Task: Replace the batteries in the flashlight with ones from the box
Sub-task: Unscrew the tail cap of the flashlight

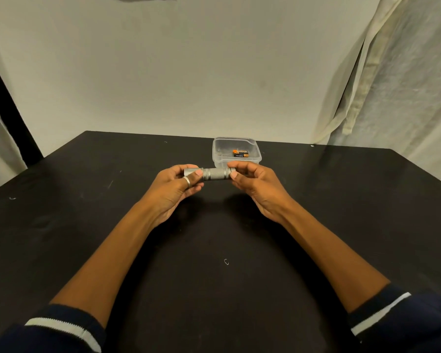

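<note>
Two hands, yours, meet on a small grey metal flashlight with a knurled barrel [214,173], holding it level and crosswise above the matte black surface [214,289], near its centre. Your left hand [173,192] curls round the flashlight's left end with the thumb laid on top, and a silver ring [186,181] sits on that thumb. Your right hand [255,187] pinches the right end between thumb and fingertips, the other fingers loosely curled.

Just beyond the flashlight, towards the far edge, sits a clear plastic box with rounded corners [219,151], open at the top. Your right fingers hide part of its near wall. Inside, towards the right, lie orange-and-black batteries [240,153]; how many, you cannot tell.

The surface shows small pale scuffs and specks, and a tiny white curl [226,261] lies on the near part between your forearms. Behind the far edge rises a plain off-white wall [189,72]. A pale cloth curtain [392,85] hangs in folds at the far right. A dark slanting post [13,110] stands at the far left, with more pale cloth beside it. Your dark navy sleeves with a white stripe [61,327] sit near the elbows.
</note>
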